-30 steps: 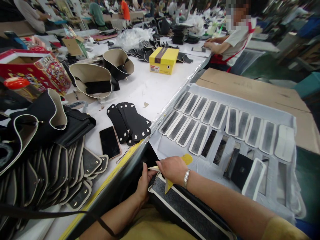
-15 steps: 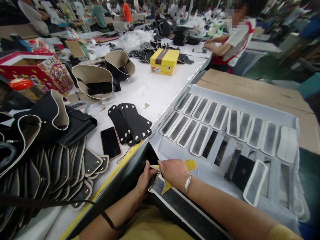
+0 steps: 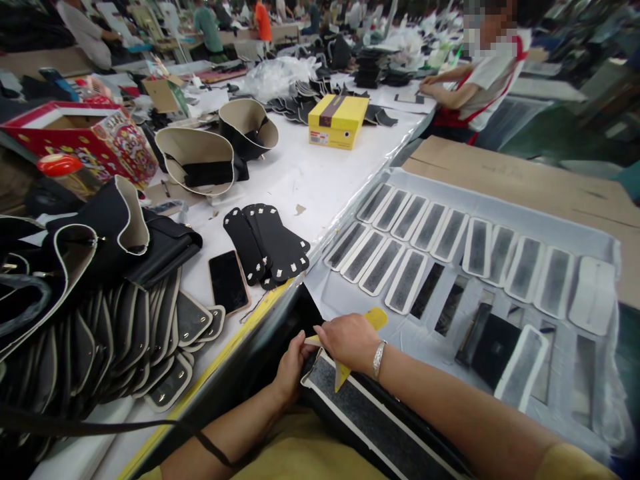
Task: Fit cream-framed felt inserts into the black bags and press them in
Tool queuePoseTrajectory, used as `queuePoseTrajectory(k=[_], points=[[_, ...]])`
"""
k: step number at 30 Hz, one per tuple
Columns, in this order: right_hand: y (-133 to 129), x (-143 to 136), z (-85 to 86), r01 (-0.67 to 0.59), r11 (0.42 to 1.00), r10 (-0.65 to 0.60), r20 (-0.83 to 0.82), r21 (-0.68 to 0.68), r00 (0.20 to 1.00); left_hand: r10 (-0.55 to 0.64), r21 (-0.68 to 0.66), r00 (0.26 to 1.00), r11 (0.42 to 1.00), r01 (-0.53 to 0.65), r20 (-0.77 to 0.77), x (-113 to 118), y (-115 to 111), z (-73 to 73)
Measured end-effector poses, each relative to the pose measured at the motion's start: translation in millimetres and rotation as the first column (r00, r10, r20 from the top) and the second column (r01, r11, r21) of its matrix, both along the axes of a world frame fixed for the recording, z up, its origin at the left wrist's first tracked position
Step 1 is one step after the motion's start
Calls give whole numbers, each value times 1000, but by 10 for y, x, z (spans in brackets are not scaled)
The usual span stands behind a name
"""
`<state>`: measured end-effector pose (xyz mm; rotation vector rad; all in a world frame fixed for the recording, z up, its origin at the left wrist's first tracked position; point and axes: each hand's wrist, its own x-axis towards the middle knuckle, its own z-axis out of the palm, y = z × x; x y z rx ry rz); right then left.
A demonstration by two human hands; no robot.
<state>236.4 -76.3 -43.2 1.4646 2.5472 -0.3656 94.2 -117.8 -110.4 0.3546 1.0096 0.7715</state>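
A long black bag (image 3: pixel 373 410) with a grey panel and pale raw edges lies across my lap, its near end running out of view. My left hand (image 3: pixel 291 365) is closed at the bag's far end, thumb and fingers pinched at the corner. Over that same end, my right hand (image 3: pixel 350 341) grips a yellow strip (image 3: pixel 377 319), perhaps tape or backing paper. One part of the strip sticks out beyond the knuckles and another hangs below the palm onto the panel. Both sets of fingertips nearly meet; exactly what lies between them is partly hidden.
At right, a grey plastic tray (image 3: pixel 607 243) carries rows of pale-edged panels (image 3: pixel 430 227) and a black piece (image 3: pixel 493 347). On the white table (image 3: pixel 280 177) are a phone (image 3: pixel 229 281), black straps (image 3: pixel 280 243), stacked flaps (image 3: pixel 120 333), bags and a yellow box (image 3: pixel 337 121). A co-worker (image 3: pixel 493 80) sits beyond.
The view has shifted slightly, so the table and tray appear a little farther right. Both hands stay at the bag's end, and the right hand still holds the yellow strip.
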Motion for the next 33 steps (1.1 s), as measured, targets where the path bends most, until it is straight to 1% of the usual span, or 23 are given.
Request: queuePoseTrajectory(k=[4,10,14,17,20,23,26,30,31,33], points=[[20,8,20,-64,998,64,-7,23,998,42,-8,999,999,-42,8,13,-35,5],[30,7,31,-91,996,91,2,24,996,72,27,997,997,-73,2,30,-56,38],[49,16,7,-119,993,120,-8,23,993,77,84,996,994,-74,-34,1,-83,-36],[72,26,-7,-144,989,144,-11,42,989,43,119,998,992,-37,-48,-29,-104,-101],[97,35,-6,-174,984,175,-12,37,985,25,135,998,991,-17,-60,-44,-114,-122],[121,41,1,-206,978,206,-18,17,978,27,146,992,989,-9,-120,-58,-121,-128],[140,49,-12,-228,974,228,-32,8,973,36,175,976,985,3,-215,-97,-140,-171],[145,64,-58,-233,972,234,-65,20,970,152,250,914,967,-58,-375,-179,-165,-237],[142,67,-69,-226,974,228,-72,25,971,171,253,905,965,-73,-390,-195,-164,-239],[132,77,-85,-207,978,209,-77,28,975,173,236,909,968,-85,-380,-214,-149,-227]])
